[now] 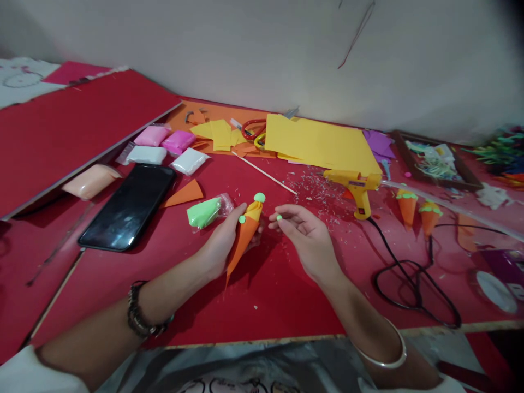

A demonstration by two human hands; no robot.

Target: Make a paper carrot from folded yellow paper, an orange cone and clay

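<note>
My left hand (223, 240) is wrapped round an orange paper cone (242, 240), its point slanting down toward me. Yellow paper folds fill the cone's wide end, where a pale green clay blob sits on top and a small green dot lies at the side. Just to the right, my right hand (309, 234) pinches a tiny green clay ball (279, 218) at the thumb tip, apart from the cone. Beside my left hand lies an opened packet of green clay (203, 213) in clear plastic.
A black phone (129, 207) and several clay packets (179, 142) lie left. At the back are yellow sheets (323, 142) and red-handled scissors (254, 131). A yellow glue gun (358, 188) with a looped cord (417, 295) and two similar cones (418, 213) lie right.
</note>
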